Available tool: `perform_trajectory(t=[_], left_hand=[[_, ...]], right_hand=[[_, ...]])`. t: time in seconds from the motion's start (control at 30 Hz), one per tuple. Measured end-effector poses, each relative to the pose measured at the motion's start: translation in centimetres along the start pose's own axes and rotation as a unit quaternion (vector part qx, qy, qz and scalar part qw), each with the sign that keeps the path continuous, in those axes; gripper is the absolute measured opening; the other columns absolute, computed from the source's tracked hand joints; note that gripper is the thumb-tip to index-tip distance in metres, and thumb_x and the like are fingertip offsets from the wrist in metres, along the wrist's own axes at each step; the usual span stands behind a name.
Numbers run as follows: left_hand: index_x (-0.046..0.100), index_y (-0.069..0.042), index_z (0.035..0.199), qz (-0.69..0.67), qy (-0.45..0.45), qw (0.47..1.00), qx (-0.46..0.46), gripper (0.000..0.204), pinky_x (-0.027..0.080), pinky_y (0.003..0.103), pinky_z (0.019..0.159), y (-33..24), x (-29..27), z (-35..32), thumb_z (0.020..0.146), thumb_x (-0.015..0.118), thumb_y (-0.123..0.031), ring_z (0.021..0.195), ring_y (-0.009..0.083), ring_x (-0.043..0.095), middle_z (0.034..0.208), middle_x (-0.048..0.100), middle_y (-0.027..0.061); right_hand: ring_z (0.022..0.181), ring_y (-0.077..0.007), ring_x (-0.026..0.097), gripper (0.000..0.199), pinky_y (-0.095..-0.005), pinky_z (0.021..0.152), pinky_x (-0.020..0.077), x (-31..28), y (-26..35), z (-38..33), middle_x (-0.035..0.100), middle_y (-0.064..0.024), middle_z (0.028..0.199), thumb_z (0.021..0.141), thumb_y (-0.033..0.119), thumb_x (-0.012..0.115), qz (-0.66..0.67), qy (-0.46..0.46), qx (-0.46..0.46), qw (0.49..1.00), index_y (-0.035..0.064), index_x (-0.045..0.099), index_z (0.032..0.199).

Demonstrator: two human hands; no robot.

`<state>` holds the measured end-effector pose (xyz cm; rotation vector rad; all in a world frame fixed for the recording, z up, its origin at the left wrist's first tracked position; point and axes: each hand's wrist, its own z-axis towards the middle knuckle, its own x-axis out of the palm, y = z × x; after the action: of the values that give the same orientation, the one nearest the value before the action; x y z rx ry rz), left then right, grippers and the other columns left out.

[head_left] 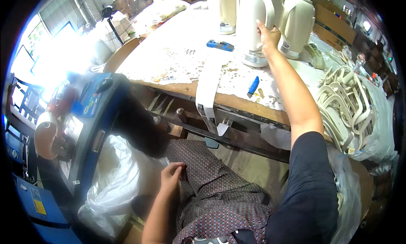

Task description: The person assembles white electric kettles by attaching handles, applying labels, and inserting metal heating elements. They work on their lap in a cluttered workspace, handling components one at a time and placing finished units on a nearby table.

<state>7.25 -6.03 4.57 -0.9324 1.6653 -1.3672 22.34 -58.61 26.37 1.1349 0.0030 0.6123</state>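
Note:
My right arm stretches forward over the worktable. At its end, my right hand is closed on the lower handle area of a cream vacuum jug, which stands upright. Two similar cream jugs flank it: one jug to the left and another jug close on the right. My left hand hovers over or rests on my patterned trousers, its fingers curled together; whether anything is pinched in them is hidden. A blue utility knife and a blue-and-grey tool lie on the tabletop.
A pale strip hangs over the table's front edge. Cream plastic handles pile up in a clear bag at right, near a cardboard box. At left stand a blue-and-black machine and a white plastic bag.

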Motion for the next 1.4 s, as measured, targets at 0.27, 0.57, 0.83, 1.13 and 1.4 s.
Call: perform_trajectory(t=[0.27,0.57,0.83,1.13,1.4], left_hand=[[0.06,0.003,0.122,-0.01,-0.033,0.989,0.145,0.036,0.043,0.03,0.097,-1.8,5.4,17.7,0.1,0.052,-0.025,0.11,0.0178,0.057,0.123,0.061,0.0109],[0.068,-0.002,0.081,-0.159,0.068,0.985,-0.012,0.043,0.035,0.023,0.058,-7.6,8.4,20.7,0.1,0.053,-0.039,0.062,0.0048,0.045,0.068,0.055,-0.004],[0.064,-0.001,0.072,-0.112,0.036,0.993,0.003,0.029,0.035,0.024,0.052,-7.2,8.8,21.0,0.093,0.061,-0.021,0.056,0.0057,0.045,0.063,0.054,-0.0023],[0.064,0.001,0.107,-0.195,-0.028,0.978,0.063,0.043,0.051,0.033,0.085,-4.1,2.0,9.5,0.103,0.045,-0.038,0.092,0.0194,0.066,0.097,0.069,0.0113],[0.058,-0.001,0.12,-0.15,-0.055,0.982,0.104,0.038,0.049,0.032,0.089,-4.0,-2.1,-3.4,0.092,0.063,-0.027,0.097,0.0158,0.062,0.098,0.066,0.0084]], right_hand=[[0.121,-0.0317,0.054,0.07,-0.0398,0.1,0.0444,-0.1,-9.0,6.7,0.054,-0.0275,0.13,0.081,0.035,0.076,-0.459,0.197,-0.093,0.861,-0.0031,0.046,0.132],[0.099,-0.0232,0.057,0.027,-0.0377,0.084,0.0454,-1.5,-1.8,-23.7,0.064,-0.0034,0.093,0.067,0.024,0.082,-0.318,0.449,-0.323,0.77,0.0104,0.069,0.087],[0.086,-0.0227,0.058,0.007,-0.0395,0.079,0.0452,-2.8,-3.2,-25.6,0.061,-0.0027,0.088,0.075,0.014,0.065,-0.288,0.434,-0.499,0.693,0.0108,0.066,0.081],[0.075,-0.0179,0.063,0.013,-0.0341,0.077,0.0511,-8.2,6.4,-35.9,0.064,-0.0006,0.078,0.073,0.008,0.078,-0.012,0.554,-0.186,0.811,0.0079,0.069,0.082],[0.081,-0.0066,0.062,0.01,-0.0205,0.075,0.0499,-3.0,3.5,-42.7,0.07,-0.0026,0.088,0.087,0.002,0.069,0.131,0.459,0.417,0.773,-0.0018,0.071,0.095]])
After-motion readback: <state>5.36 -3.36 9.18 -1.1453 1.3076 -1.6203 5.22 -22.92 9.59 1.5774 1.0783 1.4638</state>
